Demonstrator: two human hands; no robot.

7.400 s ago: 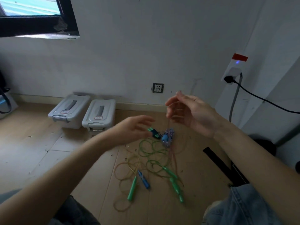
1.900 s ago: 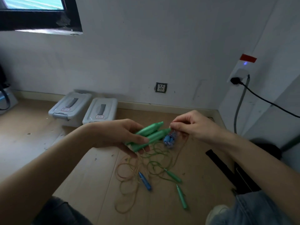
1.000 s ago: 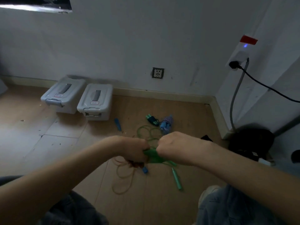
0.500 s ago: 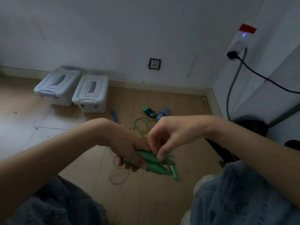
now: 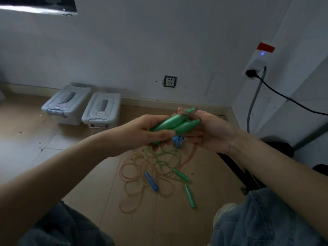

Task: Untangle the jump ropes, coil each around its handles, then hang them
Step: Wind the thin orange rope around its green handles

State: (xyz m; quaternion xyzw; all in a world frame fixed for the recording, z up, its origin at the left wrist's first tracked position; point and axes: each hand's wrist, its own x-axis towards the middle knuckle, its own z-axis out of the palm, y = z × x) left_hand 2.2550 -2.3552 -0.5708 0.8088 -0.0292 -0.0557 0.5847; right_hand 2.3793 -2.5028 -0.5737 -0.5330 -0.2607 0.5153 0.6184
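Two green handles (image 5: 174, 124) between seemingly gripping hands

2 hands: left hand (image 5: 142, 132), right hand (image 5: 211, 132). 2 green handles held together (image 5: 174, 124) at frame center. On floor, lower center: 2 loose green handles (image 5: 181, 175) (image 5: 190, 196), 1 blue handle (image 5: 151, 181), 1 tangle of ropes (image 5: 142, 167), 1 blue patterned bundle (image 5: 178, 142). 2 gray lidded boxes (image 5: 66, 103) (image 5: 102, 110) mid-left. 2 wall sockets (image 5: 170, 81) (image 5: 255, 63), 1 black plug w/ cable (image 5: 250, 73) at right.
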